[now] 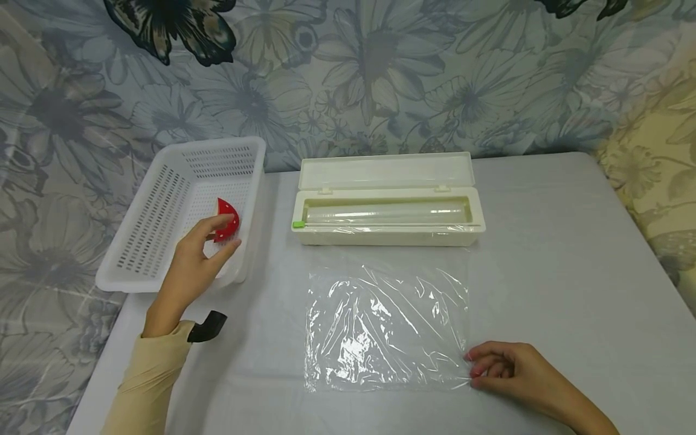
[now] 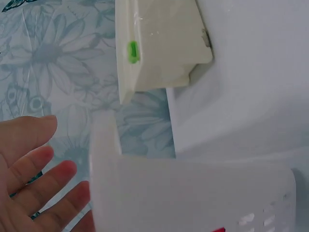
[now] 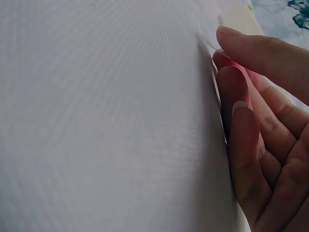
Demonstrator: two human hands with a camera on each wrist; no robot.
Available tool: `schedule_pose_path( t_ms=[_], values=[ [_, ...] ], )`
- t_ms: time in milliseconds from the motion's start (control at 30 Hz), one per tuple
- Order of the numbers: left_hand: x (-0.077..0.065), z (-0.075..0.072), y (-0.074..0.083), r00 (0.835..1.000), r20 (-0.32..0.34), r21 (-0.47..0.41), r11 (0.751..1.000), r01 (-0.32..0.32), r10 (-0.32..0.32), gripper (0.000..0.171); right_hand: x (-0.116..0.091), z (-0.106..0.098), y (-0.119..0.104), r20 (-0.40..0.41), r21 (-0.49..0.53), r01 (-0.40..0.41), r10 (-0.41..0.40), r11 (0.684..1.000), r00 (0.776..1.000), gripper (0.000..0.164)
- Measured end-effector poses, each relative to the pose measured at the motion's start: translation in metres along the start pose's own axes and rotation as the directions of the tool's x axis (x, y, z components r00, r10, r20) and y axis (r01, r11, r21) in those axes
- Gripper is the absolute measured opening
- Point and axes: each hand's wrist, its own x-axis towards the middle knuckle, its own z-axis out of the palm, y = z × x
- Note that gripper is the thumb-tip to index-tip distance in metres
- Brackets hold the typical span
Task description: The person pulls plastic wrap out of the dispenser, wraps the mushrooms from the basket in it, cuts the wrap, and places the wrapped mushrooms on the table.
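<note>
A clear, creased plastic film sheet (image 1: 380, 332) lies on the white table (image 1: 554, 272), before an open cream rectangular plastic box (image 1: 380, 194). The right hand (image 1: 524, 374) pinches its near right corner between thumb and index finger. The left hand (image 1: 190, 260), fingers apart, hovers at the white perforated plastic basket (image 1: 144, 229), near a curved red piece (image 1: 229, 209); contact cannot be determined.

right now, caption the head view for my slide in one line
Right hand pinching clear film extending from an open box, left hand by a red piece in a white basket.
</note>
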Motion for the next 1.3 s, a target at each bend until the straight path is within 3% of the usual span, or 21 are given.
schedule_pose_path(
  t_ms=[333, 533, 700, 867, 967, 1200, 1300],
  values=[
    [0.006, -0.019, -0.027, 0.996, 0.070, 0.042, 0.998, 0.053, -0.056, 0.048, 0.002, 0.000, -0.003, -0.001, -0.025, -0.026, 0.026, 0.999, 1.000, 0.025],
    [0.011, -0.030, -0.033, 0.986, 0.123, 0.033, 0.994, 0.109, -0.112, 0.049, 0.002, 0.001, -0.005, -0.025, -0.053, -0.036, 0.034, 0.998, 0.999, 0.024],
    [0.021, -0.038, -0.041, 0.982, 0.145, 0.064, 0.991, 0.113, -0.122, 0.049, 0.002, -0.001, -0.007, -0.052, -0.070, -0.072, 0.069, 0.995, 0.996, 0.023],
    [0.028, -0.044, -0.050, 0.967, 0.191, 0.109, 0.983, 0.147, -0.166, 0.052, 0.003, -0.003, -0.007, -0.054, -0.069, -0.090, 0.086, 0.994, 0.995, 0.023],
    [0.031, -0.048, -0.057, 0.940, 0.256, 0.154, 0.969, 0.192, -0.227, 0.055, 0.002, -0.002, -0.007, -0.053, -0.073, -0.105, 0.101, 0.992, 0.993, 0.024],
    [0.028, -0.054, -0.078, 0.806, 0.452, 0.251, 0.922, 0.296, -0.382, 0.067, 0.000, 0.004, -0.007, 0.015, -0.023, -0.112, 0.113, 0.993, 0.994, 0.024],
    [0.024, -0.058, -0.084, 0.793, 0.472, 0.249, 0.921, 0.301, -0.386, 0.067, 0.000, 0.005, -0.007, 0.031, 0.004, -0.119, 0.119, 0.993, 0.992, 0.025]
  ],
)
